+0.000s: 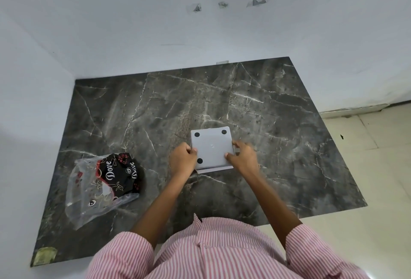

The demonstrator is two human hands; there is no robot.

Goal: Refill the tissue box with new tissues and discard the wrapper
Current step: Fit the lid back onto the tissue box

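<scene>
Pink-and-white striped shirt sleeves (124,254) fill the bottom edge, with both bare forearms reaching forward from them over the dark grey marble-patterned table (278,127). White walls (133,22) meet in a corner beyond and to the left of the hands, and pale floor tiles (378,145) show off to the right of the table. Between the two hands sits the square grey plastic tissue box (212,148), turned bottom-up so its black round feet face the camera; three feet are visible. A thin white edge shows along the box's near side, under the grey base. The left hand (183,159) is a clenched grip on the box's left edge, and the right hand (243,157) pinches the right edge, thumb on the base. Well to the left of the left hand lies a crumpled clear plastic wrapper with black-and-red "Dove" print (104,183), flat on the table; whether anything remains inside it cannot be told.
</scene>
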